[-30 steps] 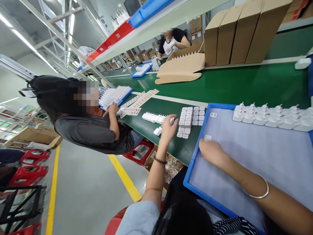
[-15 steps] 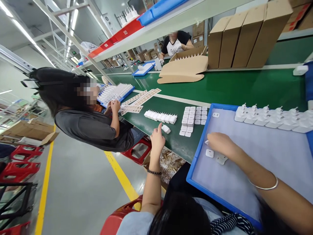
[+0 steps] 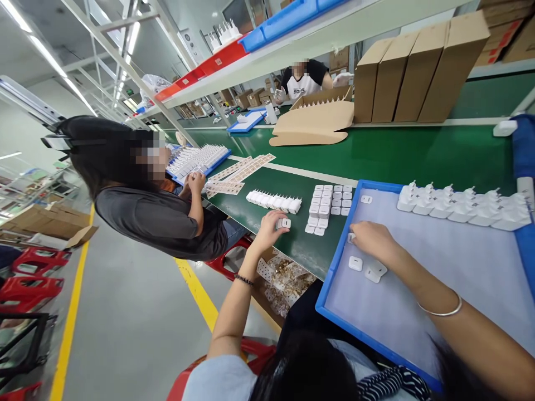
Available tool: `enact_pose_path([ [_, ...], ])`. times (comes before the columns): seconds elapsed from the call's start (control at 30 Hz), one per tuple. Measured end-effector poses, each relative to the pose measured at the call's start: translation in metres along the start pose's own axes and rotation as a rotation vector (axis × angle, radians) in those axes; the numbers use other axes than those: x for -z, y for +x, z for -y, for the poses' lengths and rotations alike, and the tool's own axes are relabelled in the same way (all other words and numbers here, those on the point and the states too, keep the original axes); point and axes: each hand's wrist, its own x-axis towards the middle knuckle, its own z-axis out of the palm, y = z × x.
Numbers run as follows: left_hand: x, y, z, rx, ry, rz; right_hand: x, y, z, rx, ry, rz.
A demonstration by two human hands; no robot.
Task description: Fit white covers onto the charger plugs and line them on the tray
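Our right hand (image 3: 373, 240) lies on the blue tray (image 3: 334, 278), fingers curled beside two loose white pieces (image 3: 355, 263); we cannot tell whether it grips anything. Our left hand (image 3: 267, 227) pinches a charger (image 3: 284, 223) at the green belt's (image 3: 401, 153) near edge, before a row of plugs (image 3: 273, 201).

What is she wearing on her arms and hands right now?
Both hands are bare, without gloves. The left hand has a dark beaded bracelet at the wrist. The right hand has a thin silver bangle on its forearm. A short pale blue-grey sleeve covers the left shoulder.
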Motion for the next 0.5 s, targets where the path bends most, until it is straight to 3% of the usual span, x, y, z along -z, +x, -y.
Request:
enact_pose_path([
  [0.13,-0.029,-0.020,-0.029,0.059,-0.673,-0.077,0.002,0.000,-0.005,0.021,0.088,-0.039],
  [0.27,-0.075,-0.039,-0.081,0.093,-1.187,-0.104,0.013,-0.003,-0.014,0.024,0.237,-0.090],
  [0.37,-0.094,-0.046,-0.121,0.070,-1.360,-0.119,0.025,-0.011,-0.020,0.081,0.500,-0.172],
  [0.5,-0.089,-0.052,-0.148,-0.082,-1.323,-0.159,0.041,-0.029,-0.018,0.268,1.153,-0.235],
])
